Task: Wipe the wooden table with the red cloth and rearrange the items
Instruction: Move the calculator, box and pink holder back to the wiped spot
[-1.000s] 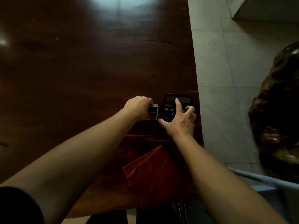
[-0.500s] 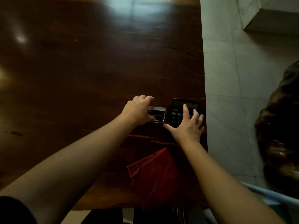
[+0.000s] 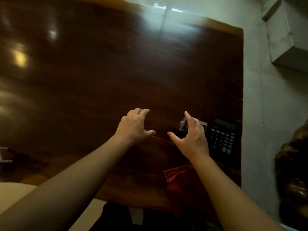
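Note:
The dark wooden table (image 3: 100, 84) fills most of the view. A black calculator (image 3: 222, 135) lies flat near the table's right edge. Just left of it sits a small clear box (image 3: 183, 125), partly hidden behind my right hand (image 3: 191, 139). That hand hovers open, fingers spread, holding nothing. My left hand (image 3: 135, 125) hangs open over bare wood further left, apart from both items. The red cloth (image 3: 181, 182) lies crumpled at the near edge of the table, under my right forearm.
Pale tiled floor (image 3: 273, 114) runs along the table's right side. A dark carved wooden mass (image 3: 293, 172) stands at the far right. A grey ledge (image 3: 290, 35) sits top right. A small pale object (image 3: 4, 155) shows at the left edge.
My left hand let go of the small clear box and moved left. My right hand came off the calculator and now hovers over the box. The camera view shifted left.

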The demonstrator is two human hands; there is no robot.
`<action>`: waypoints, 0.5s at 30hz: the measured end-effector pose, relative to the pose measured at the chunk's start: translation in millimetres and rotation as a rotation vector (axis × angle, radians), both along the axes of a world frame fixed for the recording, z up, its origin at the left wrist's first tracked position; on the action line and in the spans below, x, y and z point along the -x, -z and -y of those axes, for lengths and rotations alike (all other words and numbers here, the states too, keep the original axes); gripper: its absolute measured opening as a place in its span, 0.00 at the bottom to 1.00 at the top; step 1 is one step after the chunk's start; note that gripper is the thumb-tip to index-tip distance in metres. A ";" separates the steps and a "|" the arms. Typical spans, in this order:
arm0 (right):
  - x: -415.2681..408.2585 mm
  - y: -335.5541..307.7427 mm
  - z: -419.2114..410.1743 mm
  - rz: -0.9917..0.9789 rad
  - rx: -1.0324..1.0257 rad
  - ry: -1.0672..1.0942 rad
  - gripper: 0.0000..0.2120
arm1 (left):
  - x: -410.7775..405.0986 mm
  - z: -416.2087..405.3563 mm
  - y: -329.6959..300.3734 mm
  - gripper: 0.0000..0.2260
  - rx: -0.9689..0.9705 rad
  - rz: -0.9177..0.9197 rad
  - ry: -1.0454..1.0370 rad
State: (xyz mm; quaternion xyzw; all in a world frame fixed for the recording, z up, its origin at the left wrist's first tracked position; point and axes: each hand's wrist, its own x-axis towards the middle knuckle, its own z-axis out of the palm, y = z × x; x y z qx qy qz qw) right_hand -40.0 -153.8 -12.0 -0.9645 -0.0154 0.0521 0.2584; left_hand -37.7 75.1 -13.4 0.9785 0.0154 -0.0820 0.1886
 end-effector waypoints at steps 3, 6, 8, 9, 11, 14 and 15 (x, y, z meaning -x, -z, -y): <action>3.0 -10.2 -48.9 0.005 0.009 -0.100 0.46 | 22.8 -49.5 -9.5 0.42 0.009 0.008 -0.099; 7.5 -17.3 -101.4 0.011 0.027 -0.201 0.45 | 48.3 -100.4 -19.1 0.42 0.010 0.019 -0.211; 11.7 -20.5 -136.8 -0.003 0.024 -0.259 0.45 | 66.7 -134.5 -25.8 0.42 0.013 0.012 -0.295; 14.1 -21.7 -153.7 -0.008 0.027 -0.284 0.45 | 76.1 -150.7 -29.2 0.41 0.018 0.011 -0.341; 19.7 -22.7 -188.0 -0.013 0.038 -0.345 0.45 | 96.1 -183.6 -34.6 0.41 0.019 0.024 -0.435; 32.6 -23.4 -239.4 -0.024 0.053 -0.449 0.45 | 131.2 -232.4 -38.7 0.39 0.014 0.063 -0.574; 36.2 -23.0 -250.4 -0.030 0.056 -0.470 0.45 | 139.9 -243.0 -38.3 0.39 0.018 0.070 -0.610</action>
